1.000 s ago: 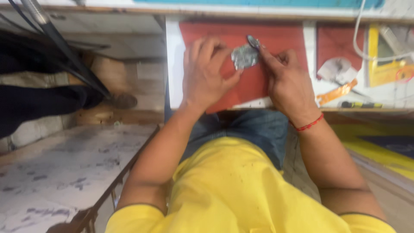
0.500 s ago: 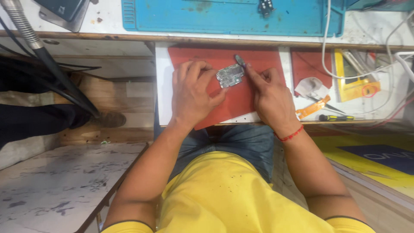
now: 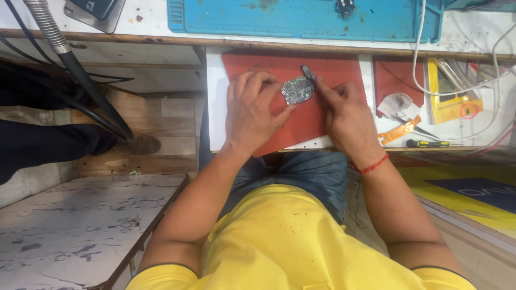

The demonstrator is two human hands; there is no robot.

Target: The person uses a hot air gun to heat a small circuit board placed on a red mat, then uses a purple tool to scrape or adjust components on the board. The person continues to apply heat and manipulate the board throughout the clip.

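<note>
A small grey circuit board [image 3: 297, 89] sits over a red mat [image 3: 344, 72] on a white pull-out shelf [image 3: 215, 107]. My left hand [image 3: 250, 110] grips the board by its left edge with thumb and fingers. My right hand [image 3: 346, 115] holds a thin dark tool [image 3: 308, 72] whose tip rests at the board's upper right corner. A red thread band circles my right wrist.
A blue work mat [image 3: 301, 19] lies on the bench above. To the right lie a white tissue [image 3: 396, 103], orange-handled pliers [image 3: 398, 131], a screwdriver [image 3: 427, 143], a yellow box [image 3: 451, 102] and white cables [image 3: 492, 80]. Another person's dark leg and shoe [image 3: 141, 144] are at left, beside a hose [image 3: 70, 53].
The view has tilted down, so the shelf and hands sit lower in frame than a second ago. Both hands keep their hold on the board and tool.
</note>
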